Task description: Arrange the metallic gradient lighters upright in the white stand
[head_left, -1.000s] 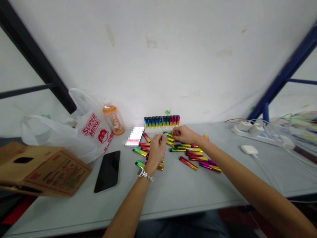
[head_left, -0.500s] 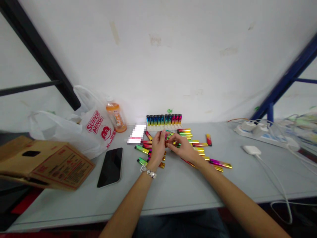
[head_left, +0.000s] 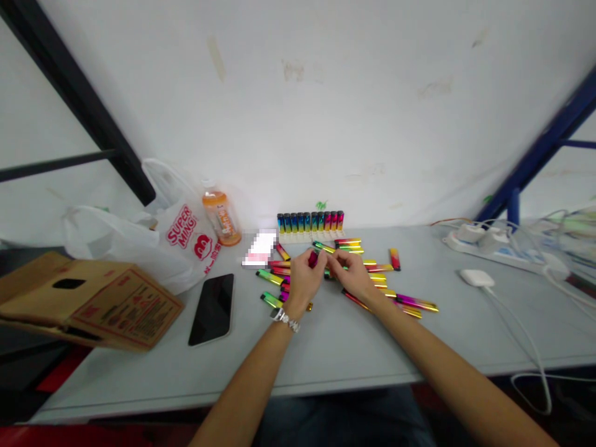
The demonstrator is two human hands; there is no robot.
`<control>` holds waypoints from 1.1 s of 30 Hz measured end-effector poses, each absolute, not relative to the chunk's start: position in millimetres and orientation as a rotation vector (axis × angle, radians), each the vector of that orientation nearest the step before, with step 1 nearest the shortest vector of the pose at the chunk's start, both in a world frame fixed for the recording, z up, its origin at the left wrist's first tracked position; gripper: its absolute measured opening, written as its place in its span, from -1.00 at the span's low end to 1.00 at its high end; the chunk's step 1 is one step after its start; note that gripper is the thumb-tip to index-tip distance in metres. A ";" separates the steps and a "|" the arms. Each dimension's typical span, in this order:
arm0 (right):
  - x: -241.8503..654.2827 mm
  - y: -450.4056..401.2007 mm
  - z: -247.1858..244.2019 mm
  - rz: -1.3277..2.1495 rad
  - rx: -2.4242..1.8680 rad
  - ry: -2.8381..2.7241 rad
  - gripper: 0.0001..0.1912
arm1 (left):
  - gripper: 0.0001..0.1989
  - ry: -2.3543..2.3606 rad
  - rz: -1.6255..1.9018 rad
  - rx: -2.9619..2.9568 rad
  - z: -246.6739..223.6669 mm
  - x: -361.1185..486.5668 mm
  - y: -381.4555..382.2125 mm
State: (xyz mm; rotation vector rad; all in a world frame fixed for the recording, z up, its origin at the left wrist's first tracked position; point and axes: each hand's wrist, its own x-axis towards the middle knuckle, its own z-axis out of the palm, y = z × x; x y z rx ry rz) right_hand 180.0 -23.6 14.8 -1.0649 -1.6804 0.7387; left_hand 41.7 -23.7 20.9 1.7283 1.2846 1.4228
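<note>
My left hand (head_left: 305, 279), a silvery watch on its wrist, has its fingers closed round a magenta lighter (head_left: 313, 256), of which only a small part shows. Beside it, my right hand (head_left: 352, 274) is closed in a pinch; what is between those fingertips, if anything, is hidden. A green-and-gold lighter (head_left: 323, 247) lies just beyond the fingertips. Several shiny lighters lie scattered around both hands, among them a green-yellow lighter (head_left: 270, 279) on the left and a purple-gold lighter (head_left: 416, 303) on the right. Behind them, a row of upright lighters (head_left: 294, 222) stands in a white holder (head_left: 298, 237).
A phone (head_left: 212, 309), a cardboard box (head_left: 125, 304), a white plastic bag (head_left: 161, 248) and an orange drink bottle (head_left: 221, 214) occupy the left side. A blurred-out bright item (head_left: 259, 249) lies near the holder. On the right are a white charger (head_left: 477, 278) and a power strip (head_left: 507, 253).
My hands have moved slightly apart, the left one turning so the magenta lighter shows more. The view has shifted a little. The upright row looks the same.
</note>
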 end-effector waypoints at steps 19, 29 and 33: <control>178.7 -24.2 10.6 0.844 -1.030 -1.681 -0.51 | -0.62 1.273 1.391 1.817 19.3 42.1 -27.0; 178.3 -23.3 10.2 0.802 -1.054 -1.701 -0.50 | -0.67 1.405 1.370 1.813 16.1 42.3 -21.8; 179.2 -22.1 8.8 0.801 -1.022 -1.703 -0.51 | -0.70 1.427 1.321 1.878 18.3 42.9 -22.1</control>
